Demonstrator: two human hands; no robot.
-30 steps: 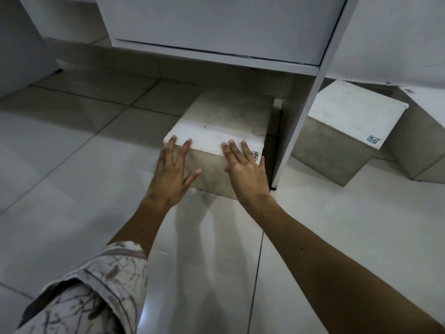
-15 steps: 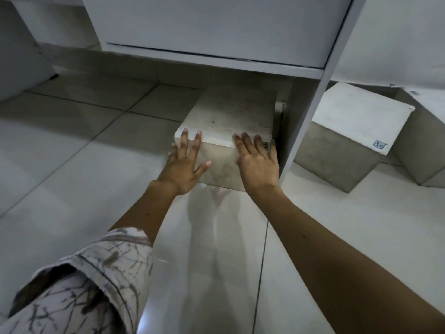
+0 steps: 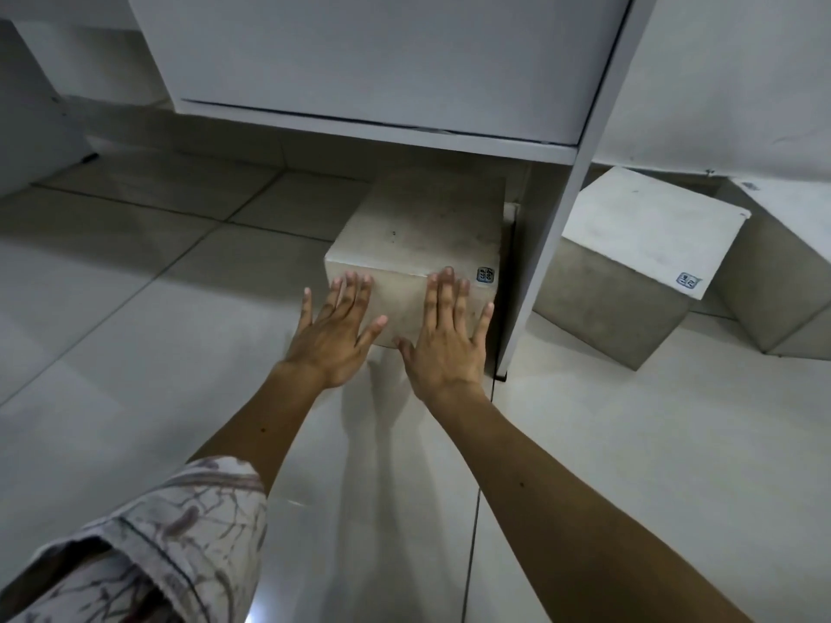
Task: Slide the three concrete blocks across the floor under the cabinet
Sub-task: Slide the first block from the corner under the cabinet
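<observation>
Pushing farther under the white cabinet [image 3: 382, 69] than a second ago, the concrete block [image 3: 427, 227] now sits mostly in shadow beneath its bottom edge, close beside the upright panel [image 3: 566, 209] on the right. Left hand [image 3: 335, 335] and right hand [image 3: 447, 339] lie flat with fingers spread on its near face, gripping nothing. Pale grey and square-edged, it carries a small label [image 3: 485, 276] at its near right corner; two more blocks [image 3: 629, 263] stand right of the panel.
</observation>
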